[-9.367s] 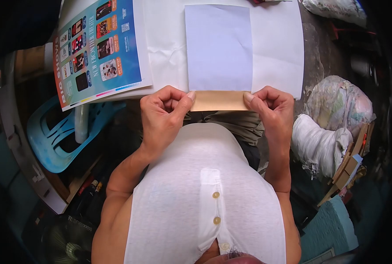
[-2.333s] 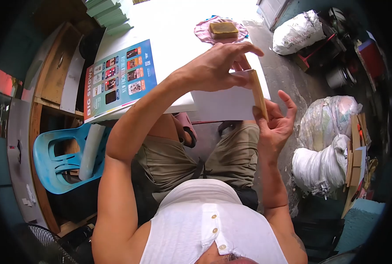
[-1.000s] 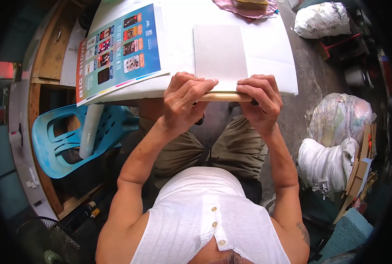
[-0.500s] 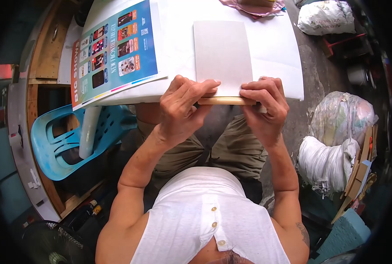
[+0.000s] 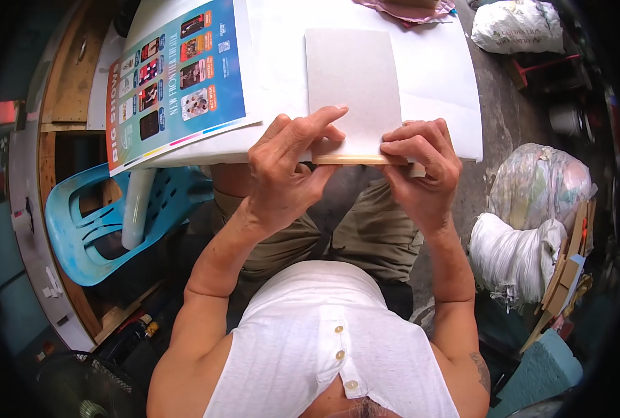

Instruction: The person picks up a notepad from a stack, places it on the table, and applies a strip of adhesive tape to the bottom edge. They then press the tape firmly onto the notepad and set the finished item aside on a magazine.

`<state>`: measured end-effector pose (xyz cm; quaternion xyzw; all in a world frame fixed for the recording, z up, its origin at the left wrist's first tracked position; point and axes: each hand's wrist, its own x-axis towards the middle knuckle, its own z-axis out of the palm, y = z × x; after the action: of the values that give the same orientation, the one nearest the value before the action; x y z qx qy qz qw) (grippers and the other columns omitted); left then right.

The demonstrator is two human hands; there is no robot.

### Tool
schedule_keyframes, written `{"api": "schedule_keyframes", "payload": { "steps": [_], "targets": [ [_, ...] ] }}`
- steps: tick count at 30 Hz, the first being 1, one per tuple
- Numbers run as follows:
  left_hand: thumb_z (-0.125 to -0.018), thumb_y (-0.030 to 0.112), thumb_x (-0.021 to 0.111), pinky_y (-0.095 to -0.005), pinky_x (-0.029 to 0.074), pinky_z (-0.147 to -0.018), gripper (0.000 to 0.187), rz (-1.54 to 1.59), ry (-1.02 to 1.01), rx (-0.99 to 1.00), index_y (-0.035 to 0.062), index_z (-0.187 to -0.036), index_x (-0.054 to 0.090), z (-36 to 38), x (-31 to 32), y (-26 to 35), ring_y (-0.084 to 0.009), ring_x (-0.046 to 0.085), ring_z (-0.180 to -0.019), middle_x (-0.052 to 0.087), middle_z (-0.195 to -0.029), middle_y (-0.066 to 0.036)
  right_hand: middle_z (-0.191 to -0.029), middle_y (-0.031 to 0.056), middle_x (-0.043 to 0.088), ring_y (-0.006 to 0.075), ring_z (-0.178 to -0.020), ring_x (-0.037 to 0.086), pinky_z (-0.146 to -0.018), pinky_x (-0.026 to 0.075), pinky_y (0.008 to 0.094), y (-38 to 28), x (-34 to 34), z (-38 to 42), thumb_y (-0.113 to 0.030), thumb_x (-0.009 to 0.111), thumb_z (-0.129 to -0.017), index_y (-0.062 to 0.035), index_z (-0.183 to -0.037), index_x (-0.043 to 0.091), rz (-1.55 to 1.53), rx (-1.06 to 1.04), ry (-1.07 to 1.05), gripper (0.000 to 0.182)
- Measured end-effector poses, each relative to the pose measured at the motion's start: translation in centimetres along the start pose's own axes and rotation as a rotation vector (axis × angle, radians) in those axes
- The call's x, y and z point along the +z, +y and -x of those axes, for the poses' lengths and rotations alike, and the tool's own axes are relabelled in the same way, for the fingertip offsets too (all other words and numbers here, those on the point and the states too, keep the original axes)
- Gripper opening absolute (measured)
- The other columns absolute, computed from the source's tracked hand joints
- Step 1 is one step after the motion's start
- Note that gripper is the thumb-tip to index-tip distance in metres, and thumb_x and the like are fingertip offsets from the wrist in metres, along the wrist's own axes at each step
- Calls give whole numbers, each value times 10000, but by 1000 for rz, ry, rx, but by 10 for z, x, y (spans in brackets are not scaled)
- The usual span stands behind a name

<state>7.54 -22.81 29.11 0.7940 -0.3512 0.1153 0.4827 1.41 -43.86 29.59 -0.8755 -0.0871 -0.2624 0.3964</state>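
Observation:
A pale grey rectangular pad [image 5: 354,90] lies on the white-covered table [image 5: 438,90], its near end at the table's front edge. Along that end runs a thin cream-coloured edge. My left hand [image 5: 289,164] grips the near left corner, thumb beneath and fingers on top, the index finger stretched over the surface. At the near right corner my right hand [image 5: 425,167] pinches the pad with bent fingers above and the thumb below. The thumb tips are partly hidden.
A colourful printed poster [image 5: 184,76] covers the table's left part. Below it stands a blue plastic chair [image 5: 87,237]. Pink material [image 5: 411,12] lies at the back. White sacks [image 5: 515,28], a bundle of white strands [image 5: 515,254] and wood strips [image 5: 564,285] are at right.
My left index finger has lifted and straightened over the pad. The pad's cream edge looks thinner, tilted more out of view. The poster appears slightly further left and lower.

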Motion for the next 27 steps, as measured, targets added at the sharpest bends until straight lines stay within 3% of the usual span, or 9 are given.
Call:
{"api": "schedule_keyframes", "payload": {
  "steps": [4, 10, 16, 19, 22, 25, 27],
  "targets": [
    [-640, -74, 849, -299, 580, -753, 760, 158, -16, -102, 118, -1346, 644, 1, -3, -4, -157, 643, -832, 744, -972, -42, -874, 2, 723, 180, -802, 598, -674, 481, 314, 8, -8, -2, 100, 817, -588, -87, -846, 730, -50, -19, -46, 330],
    [-687, -84, 813, -322, 616, -882, 700, 48, -48, -129, 84, -1337, 612, 1, -1, 3, -188, 748, -999, 753, -1037, -96, -890, 18, 732, 186, -801, 633, -725, 493, 310, -6, 0, -3, 98, 808, -611, -80, -898, 734, -32, 39, 29, 346],
    [-667, -40, 807, -320, 624, -791, 681, 22, -41, 1, 107, -1303, 614, 0, -4, -9, -196, 736, -895, 757, -1007, -64, -916, 32, 754, 190, -840, 690, -725, 509, 314, 8, -6, -2, 100, 802, -637, -81, -936, 738, -21, -107, 5, 355],
    [-698, -65, 779, -335, 643, -831, 656, 73, -140, 19, 104, -1306, 603, -4, -17, -12, -218, 765, -954, 760, -1067, -83, -958, 51, 775, 196, -853, 706, -739, 521, 315, 16, -13, -3, 135, 764, -670, -83, -1039, 749, -29, -181, -58, 429],
    [-739, -81, 757, -347, 649, -867, 634, 138, -205, 78, 107, -1323, 595, -12, -26, -19, -237, 767, -988, 757, -1098, -95, -995, 71, 784, 205, -875, 708, -782, 552, 339, 15, -20, -4, 166, 728, -692, -76, -1168, 728, -71, -122, -121, 534],
    [-778, -96, 689, -364, 603, -959, 591, 185, -315, 27, 48, -1336, 554, -14, -36, -20, -267, 743, -1074, 746, -1160, -137, -1029, 79, 785, 210, -910, 714, -808, 584, 370, 18, -26, -5, 171, 715, -702, -80, -1255, 693, -97, -58, -202, 608],
    [-788, -86, 704, -357, 603, -950, 557, 190, -293, 52, 45, -1315, 578, -14, -36, -20, -255, 742, -1061, 738, -1171, -131, -1054, 82, 775, 222, -929, 717, -797, 594, 376, 16, -32, -8, 163, 720, -710, -78, -1249, 690, -124, -89, -227, 591]
  ]
}}
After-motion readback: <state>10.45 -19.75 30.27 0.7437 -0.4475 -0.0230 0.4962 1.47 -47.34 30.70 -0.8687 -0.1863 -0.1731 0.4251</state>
